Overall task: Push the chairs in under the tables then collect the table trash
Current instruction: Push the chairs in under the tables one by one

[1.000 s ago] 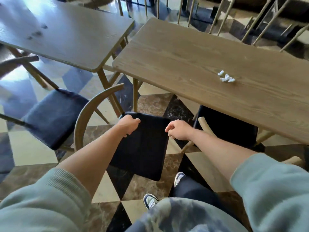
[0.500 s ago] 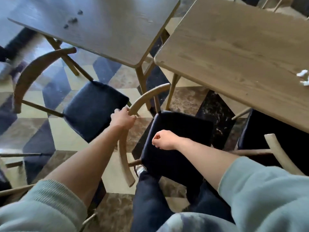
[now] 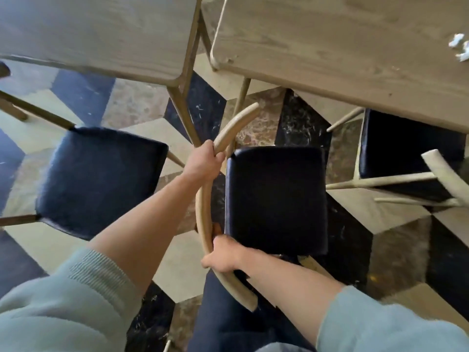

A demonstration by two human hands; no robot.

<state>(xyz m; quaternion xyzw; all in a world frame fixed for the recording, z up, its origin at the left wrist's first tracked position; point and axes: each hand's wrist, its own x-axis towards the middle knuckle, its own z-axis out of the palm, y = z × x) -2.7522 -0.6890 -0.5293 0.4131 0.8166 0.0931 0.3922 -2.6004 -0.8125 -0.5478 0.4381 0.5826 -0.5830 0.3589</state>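
A chair with a dark blue seat [image 3: 275, 199] and a curved wooden backrest [image 3: 203, 212] stands on the floor in front of the right table [image 3: 330, 47]. My left hand [image 3: 203, 162] grips the upper part of the backrest. My right hand [image 3: 223, 255] grips its lower part. The seat lies outside the table's edge. White crumpled trash [image 3: 460, 48] lies on the right table at the frame's right edge. A second blue-seated chair [image 3: 101, 179] stands to the left, beside the left table [image 3: 101, 34].
A third chair [image 3: 406, 153] sits partly under the right table at the right, its pale backrest [image 3: 446, 176] sticking out. Table legs [image 3: 182, 107] stand between the two tables. The floor is patterned tile. My legs are below the held chair.
My view has swung left and down over the chair. My hands left the seat; the left one took the backrest first, then the right one took its lower part.
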